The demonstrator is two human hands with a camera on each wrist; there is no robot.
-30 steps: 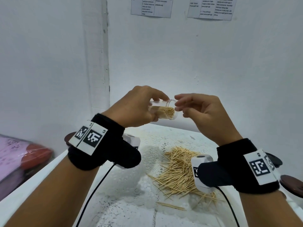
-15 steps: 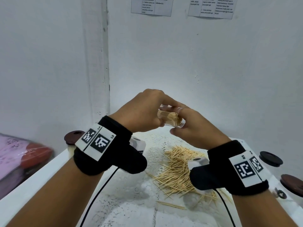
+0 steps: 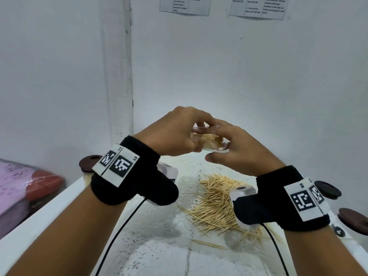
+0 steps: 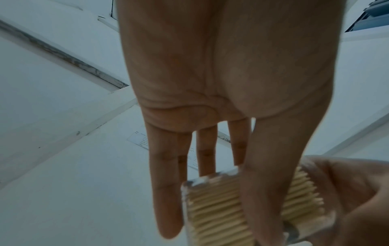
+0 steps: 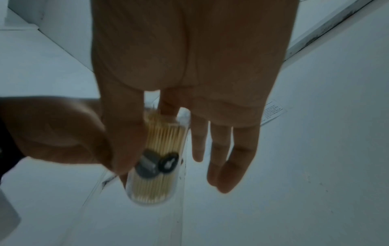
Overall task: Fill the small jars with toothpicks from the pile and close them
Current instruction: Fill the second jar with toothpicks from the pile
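Observation:
A small clear jar (image 3: pixel 207 140) packed with toothpicks lies sideways in the air above the table, its mouth to the right. My left hand (image 3: pixel 198 136) grips its body between thumb and fingers; the left wrist view shows the thumb lying across the jar (image 4: pixel 214 208). My right hand (image 3: pixel 217 143) covers the mouth, the index finger on the rim and the thumb below. In the right wrist view the other fingers (image 5: pixel 223 149) stretch straight beside the jar (image 5: pixel 162 138). The loose toothpick pile (image 3: pixel 215 204) lies on the table under my hands.
Two dark brown lids (image 3: pixel 327 190) (image 3: pixel 354 218) lie at the table's right edge. A lidded jar (image 3: pixel 88 166) stands at the left edge behind my wrist. A pink and red bundle (image 3: pixel 23 188) lies off the table at left. White walls close in behind.
My right hand has moved left from just beside the jar's mouth to cover it. Both hands and the jar now sit lower in the head view.

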